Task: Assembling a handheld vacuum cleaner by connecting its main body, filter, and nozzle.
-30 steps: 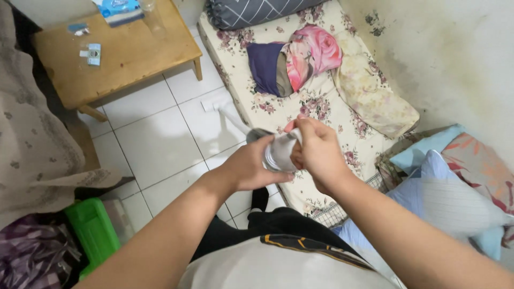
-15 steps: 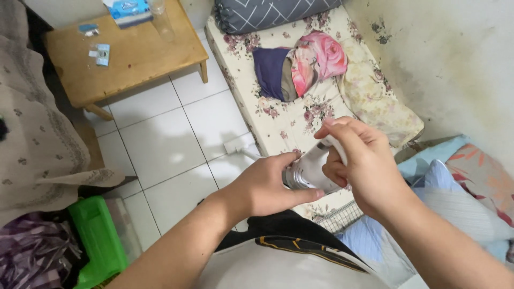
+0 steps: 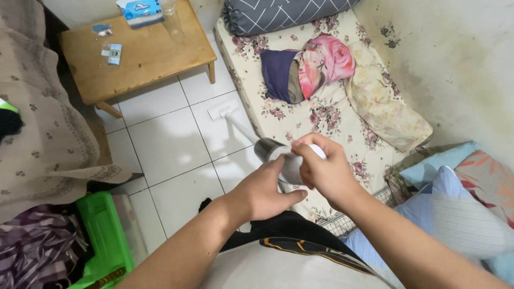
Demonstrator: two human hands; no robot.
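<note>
Both my hands hold a white and silver handheld vacuum [image 3: 278, 155] in front of my body. My left hand [image 3: 261, 190] grips its body from below and the left. My right hand [image 3: 324, 168] is closed over its top end on the right. The vacuum's thin white tube [image 3: 239, 127] slants down to a small floor nozzle [image 3: 217, 113] resting on the white floor tiles beside the floral mattress [image 3: 300, 120].
A low wooden table [image 3: 142, 53] with a tissue pack and a clear glass stands at the back left. Bundled clothes [image 3: 310, 69] and a grey pillow [image 3: 278, 13] lie on the mattress. A green bin [image 3: 104, 241] is at lower left, pillows [image 3: 455, 198] at right.
The vacuum has swung back up, with its tube again pointing at the floor by the mattress. My right hand dropped from its raised position onto the top end.
</note>
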